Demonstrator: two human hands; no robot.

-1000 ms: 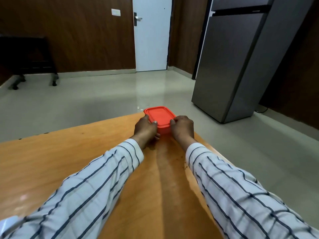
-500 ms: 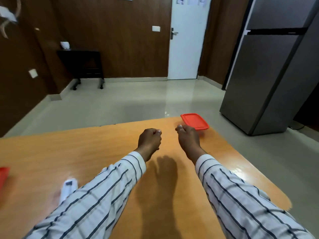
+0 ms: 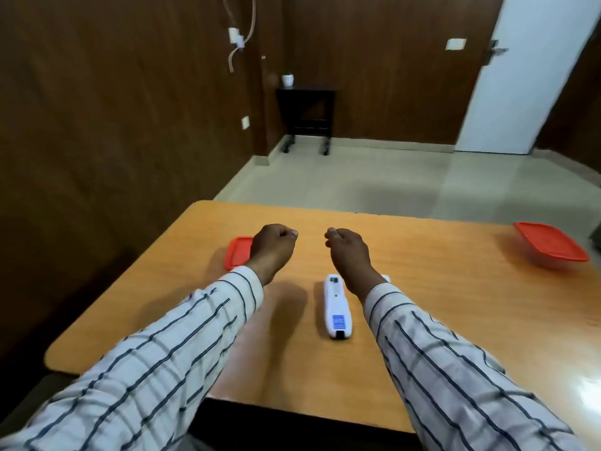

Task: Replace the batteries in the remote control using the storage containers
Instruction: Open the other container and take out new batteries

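A white remote control (image 3: 336, 306) lies on the wooden table (image 3: 455, 314), back side up, between my forearms. A small white piece (image 3: 385, 278) peeks out beside my right wrist. My left hand (image 3: 272, 247) hovers as a loose fist above the table, partly covering a red-lidded container (image 3: 236, 252) at the left. My right hand (image 3: 349, 252) is also curled, above the far end of the remote, holding nothing that I can see. A second red-lidded container (image 3: 549, 247) sits at the table's far right.
The table's left edge (image 3: 130, 278) runs close to a dark wooden wall. Beyond the table lie a tiled floor, a small dark side table (image 3: 307, 115) and a white door (image 3: 507, 76).
My hands let go of the right container and moved left across the table. My view swung left, bringing the remote and the left container into sight.
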